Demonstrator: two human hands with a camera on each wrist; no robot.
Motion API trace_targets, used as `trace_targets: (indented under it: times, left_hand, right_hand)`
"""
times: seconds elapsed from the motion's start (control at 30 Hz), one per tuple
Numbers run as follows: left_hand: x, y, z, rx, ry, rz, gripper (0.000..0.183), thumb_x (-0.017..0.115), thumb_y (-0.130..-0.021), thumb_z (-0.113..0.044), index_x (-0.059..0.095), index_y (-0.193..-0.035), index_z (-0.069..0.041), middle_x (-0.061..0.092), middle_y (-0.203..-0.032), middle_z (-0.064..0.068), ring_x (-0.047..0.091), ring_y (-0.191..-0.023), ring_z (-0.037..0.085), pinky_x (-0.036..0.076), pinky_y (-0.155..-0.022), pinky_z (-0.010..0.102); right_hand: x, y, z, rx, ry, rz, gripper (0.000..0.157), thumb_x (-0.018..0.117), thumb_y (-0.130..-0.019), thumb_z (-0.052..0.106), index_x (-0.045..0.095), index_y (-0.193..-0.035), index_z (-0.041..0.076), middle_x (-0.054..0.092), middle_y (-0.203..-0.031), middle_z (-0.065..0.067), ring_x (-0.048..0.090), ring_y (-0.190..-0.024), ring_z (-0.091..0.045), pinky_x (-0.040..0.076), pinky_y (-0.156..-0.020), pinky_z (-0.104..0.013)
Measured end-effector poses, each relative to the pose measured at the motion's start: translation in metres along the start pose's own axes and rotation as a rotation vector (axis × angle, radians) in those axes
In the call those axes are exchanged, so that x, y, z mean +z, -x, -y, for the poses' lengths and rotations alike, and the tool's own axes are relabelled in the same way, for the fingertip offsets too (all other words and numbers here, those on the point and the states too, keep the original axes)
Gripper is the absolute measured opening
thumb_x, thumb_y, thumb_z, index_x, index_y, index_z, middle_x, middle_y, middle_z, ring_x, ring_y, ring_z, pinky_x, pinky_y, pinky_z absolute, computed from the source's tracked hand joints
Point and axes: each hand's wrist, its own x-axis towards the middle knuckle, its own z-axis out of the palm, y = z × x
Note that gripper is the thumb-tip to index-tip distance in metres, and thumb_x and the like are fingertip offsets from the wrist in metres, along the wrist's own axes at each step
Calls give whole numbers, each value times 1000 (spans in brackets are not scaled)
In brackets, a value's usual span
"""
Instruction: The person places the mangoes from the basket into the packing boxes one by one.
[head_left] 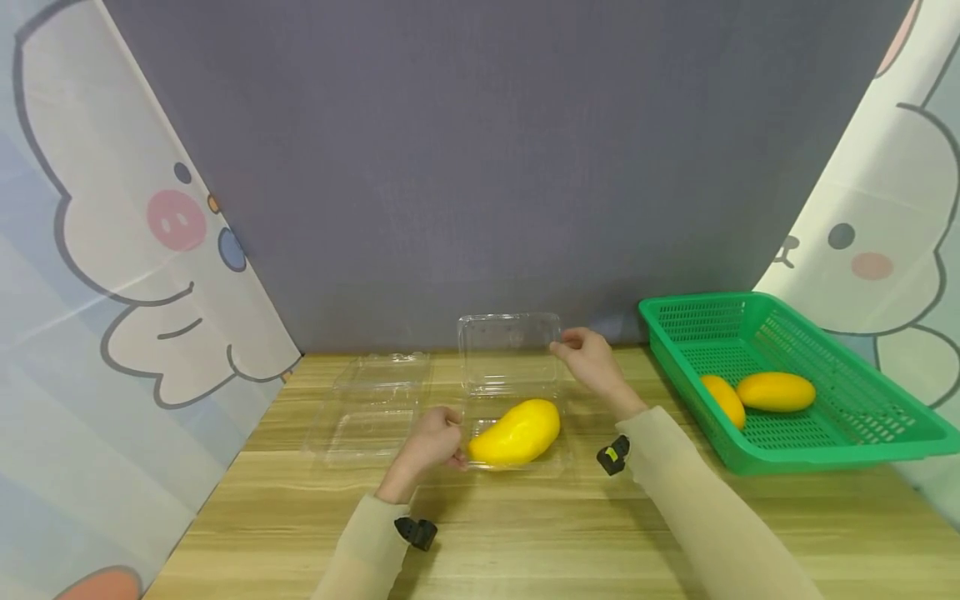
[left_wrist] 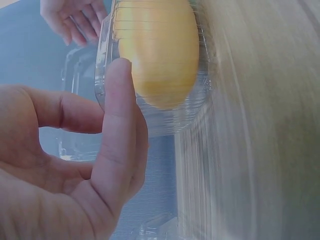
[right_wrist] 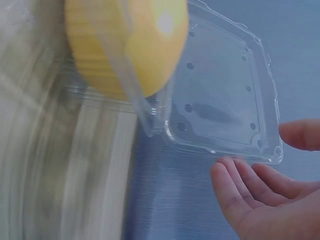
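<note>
A clear plastic clamshell box (head_left: 566,462) stands on the table with its lid (head_left: 510,350) raised at the back. Inside its base lies a yellow mango (head_left: 519,433). At the front left corner my left hand (head_left: 433,437) pinches the box's rim between thumb and fingers. My right hand (head_left: 588,358) is at the lid's right edge, with the thumb (right_wrist: 300,134) by the corner and the other fingers loosely extended below the edge. The right wrist view shows small holes in the lid (right_wrist: 220,95).
Left of the box stands another open clear clamshell box (head_left: 367,429). A green plastic basket (head_left: 675,367) at the right holds yellow mangoes (head_left: 776,392). A grey panel (head_left: 480,167) rises behind the wooden table (head_left: 510,533).
</note>
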Motion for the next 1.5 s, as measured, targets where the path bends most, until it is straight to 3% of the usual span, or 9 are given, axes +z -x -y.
trace_targets:
  times: [0.33,0.5,0.6,0.8,1.0,1.27,1.5]
  left_hand:
    - [1,-4,3,2,10,-8,50,47,-90,4,41,-135,23,57,-70,16,58,-50,17,62,-58,36]
    - [2,-2,3,-8,34,-19,51,49,-90,3,41,-136,22,57,-75,18,57,-54,19,62,-59,36]
    - [1,-1,3,-17,38,-23,51,49,-90,2,41,-137,21,58,-81,20,57,-56,19,62,-60,36]
    - [-1,0,5,-22,24,-25,49,50,-92,3,41,-137,20,58,-91,23,57,-58,19,62,-62,36]
    - [2,-3,3,-41,40,-44,51,47,-88,5,41,-137,19,57,-90,23,59,-61,21,62,-64,36]
    - [1,-3,2,-32,69,-43,52,46,-88,6,40,-137,19,56,-94,27,58,-64,21,63,-66,38]
    - [-1,-1,5,-13,117,-35,51,46,-88,4,39,-137,20,55,-102,30,60,-65,23,62,-65,38]
  right_hand:
    - [-8,5,8,-33,-104,-55,43,57,-104,28,58,-133,-4,62,-124,-23,60,-113,-37,51,-96,-49]
    - [-11,12,13,15,-257,-63,40,55,-105,27,61,-126,-8,62,-119,-28,61,-110,-42,55,-96,-45]
    - [-13,16,15,49,-286,-54,42,54,-106,29,62,-122,-9,61,-118,-29,60,-110,-42,56,-96,-45]
    - [-14,26,15,89,-279,-24,43,55,-105,36,64,-107,-7,64,-102,-17,62,-99,-34,57,-93,-43]
    - [-15,36,13,117,-246,27,35,57,-104,30,64,-101,-5,64,-93,-11,62,-88,-24,58,-90,-44]
    - [-16,47,10,115,-163,112,37,56,-102,23,62,-118,-10,63,-102,-15,62,-93,-26,57,-90,-44]
    - [-14,58,4,103,-108,172,39,55,-102,21,61,-117,-14,62,-103,-18,61,-92,-28,58,-86,-42]
